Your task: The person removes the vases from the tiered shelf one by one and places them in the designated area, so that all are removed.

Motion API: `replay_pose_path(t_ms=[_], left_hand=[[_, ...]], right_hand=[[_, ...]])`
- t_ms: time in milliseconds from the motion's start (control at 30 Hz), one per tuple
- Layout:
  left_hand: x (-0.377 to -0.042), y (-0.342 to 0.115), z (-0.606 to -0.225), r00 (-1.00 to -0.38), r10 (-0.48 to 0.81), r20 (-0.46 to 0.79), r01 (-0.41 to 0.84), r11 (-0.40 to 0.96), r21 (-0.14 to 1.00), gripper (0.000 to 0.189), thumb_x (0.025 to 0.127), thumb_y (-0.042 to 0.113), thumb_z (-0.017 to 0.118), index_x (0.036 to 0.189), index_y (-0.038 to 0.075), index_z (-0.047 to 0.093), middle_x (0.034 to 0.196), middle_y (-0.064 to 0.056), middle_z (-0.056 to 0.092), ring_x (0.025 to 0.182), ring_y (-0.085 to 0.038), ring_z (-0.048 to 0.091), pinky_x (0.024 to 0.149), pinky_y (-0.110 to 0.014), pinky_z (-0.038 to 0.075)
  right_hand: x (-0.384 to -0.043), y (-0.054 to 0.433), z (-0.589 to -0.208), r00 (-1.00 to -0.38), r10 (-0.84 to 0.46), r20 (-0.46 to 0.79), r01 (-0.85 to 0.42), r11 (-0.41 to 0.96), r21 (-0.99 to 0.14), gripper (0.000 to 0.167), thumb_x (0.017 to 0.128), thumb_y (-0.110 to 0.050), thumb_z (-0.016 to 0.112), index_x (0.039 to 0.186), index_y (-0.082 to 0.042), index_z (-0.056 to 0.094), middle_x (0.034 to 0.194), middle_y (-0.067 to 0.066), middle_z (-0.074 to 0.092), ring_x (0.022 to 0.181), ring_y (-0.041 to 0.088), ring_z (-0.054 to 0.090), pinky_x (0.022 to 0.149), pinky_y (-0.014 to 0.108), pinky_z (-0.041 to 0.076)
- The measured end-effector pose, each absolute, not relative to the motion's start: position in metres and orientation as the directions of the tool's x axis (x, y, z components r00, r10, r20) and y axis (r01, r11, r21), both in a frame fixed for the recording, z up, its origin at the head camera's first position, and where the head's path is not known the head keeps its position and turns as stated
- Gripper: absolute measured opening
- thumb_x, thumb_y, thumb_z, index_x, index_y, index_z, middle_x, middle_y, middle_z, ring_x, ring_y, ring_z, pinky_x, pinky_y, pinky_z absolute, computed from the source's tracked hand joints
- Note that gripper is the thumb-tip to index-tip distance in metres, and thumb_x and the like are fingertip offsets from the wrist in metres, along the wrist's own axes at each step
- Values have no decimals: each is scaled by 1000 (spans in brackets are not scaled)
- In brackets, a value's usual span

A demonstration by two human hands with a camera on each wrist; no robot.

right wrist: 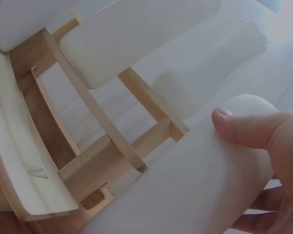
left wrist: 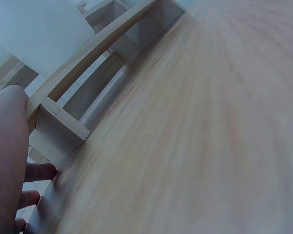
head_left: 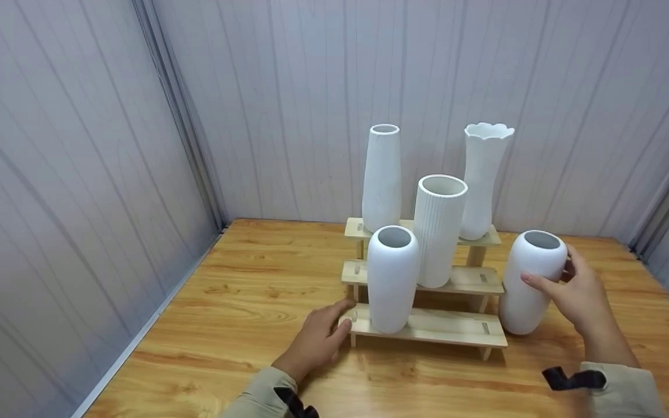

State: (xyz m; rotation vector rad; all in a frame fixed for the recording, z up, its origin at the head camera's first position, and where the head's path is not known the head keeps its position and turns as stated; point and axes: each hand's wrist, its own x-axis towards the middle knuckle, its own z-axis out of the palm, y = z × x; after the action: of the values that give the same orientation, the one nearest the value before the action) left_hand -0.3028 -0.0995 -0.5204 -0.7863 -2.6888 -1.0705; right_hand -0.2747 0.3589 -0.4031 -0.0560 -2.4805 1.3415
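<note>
My right hand grips a smooth white vase just right of the wooden stand's lowest tier, thumb on its near side. Whether its base touches the table cannot be told. In the right wrist view the thumb presses the vase. My left hand rests against the left end of the three-tier stand, fingers fairly straight. Its fingertips lie low beside the stand's leg in the left wrist view. A similar smooth vase stands on the lowest tier's left part.
A ribbed cylindrical vase is on the middle tier. The top tier carries a slim tapered vase at left and a scalloped-rim vase at right. Wood-grain tabletop surrounds the stand; pale panels rise behind.
</note>
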Motion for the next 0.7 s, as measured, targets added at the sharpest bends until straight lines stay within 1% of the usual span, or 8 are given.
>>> replay_pose_path(t_ms=[200, 433, 700], left_hand=[[-304, -99, -521, -842, 437, 316, 535, 604, 591, 45, 108, 40, 42, 146, 19, 52, 144, 1, 57, 135, -23, 51, 112, -55, 33], [-304, -99, -521, -850, 433, 300, 521, 613, 594, 46, 108, 41, 41, 147, 20, 51, 146, 1, 56, 136, -24, 49, 114, -55, 30], [-304, -99, -521, -855, 421, 303, 515, 621, 590, 45, 108, 40, 42, 147, 20, 52, 146, 0, 56, 136, -25, 49, 114, -54, 31]], right_hand=[[-275, 360, -406, -952, 199, 234, -88, 552, -829, 105, 88, -41, 79, 161, -2, 14, 152, 39, 32, 133, 59, 39, 100, 73, 38], [-277, 363, -409, -957, 206, 204, -60, 548, -835, 110, 88, -46, 77, 162, -4, 7, 155, 38, 26, 136, 60, 34, 102, 73, 36], [-284, 364, -418, -953, 202, 227, -80, 555, -828, 109, 90, -47, 75, 163, -8, 3, 158, 36, 22, 138, 61, 30, 104, 74, 32]])
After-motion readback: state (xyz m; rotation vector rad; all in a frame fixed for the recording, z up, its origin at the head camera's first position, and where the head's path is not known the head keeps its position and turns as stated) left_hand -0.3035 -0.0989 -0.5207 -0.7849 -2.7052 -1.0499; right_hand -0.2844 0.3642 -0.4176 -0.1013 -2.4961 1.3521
